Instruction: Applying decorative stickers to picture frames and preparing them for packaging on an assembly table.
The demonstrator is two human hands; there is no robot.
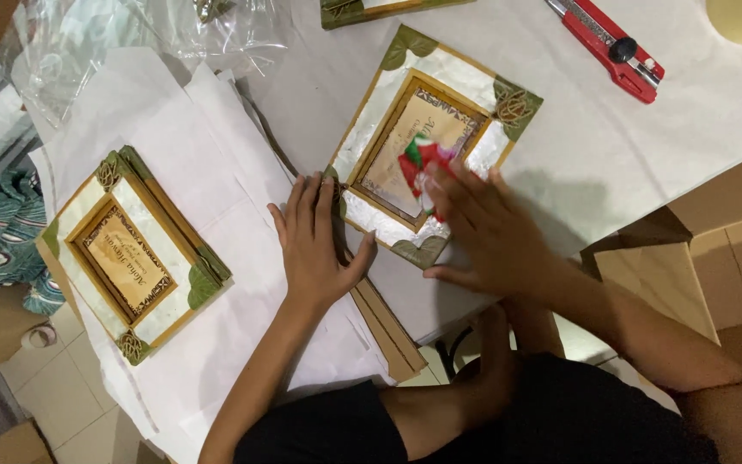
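A shell-faced picture frame (pixel 436 146) lay on the white table (pixel 611 163). Its lower left edge was steadied by the flat, open left hand (pixel 315 245). A red, white and green cloth (pixel 422 167) was pressed onto the frame's centre by the right hand (pixel 483 228), fingers closed on it. A second frame (pixel 135 253) lay well apart on white paper (pixel 216 155), and a red utility knife (pixel 611 47) lay beyond.

Warm indoor light is falling evenly from above. The right hand (pixel 483 228) is blurring with motion and casting a soft shadow just beyond it on the white tabletop (pixel 646 155). Glare is glinting off the clear plastic (pixel 130 34) far beyond the left hand (pixel 315 245).
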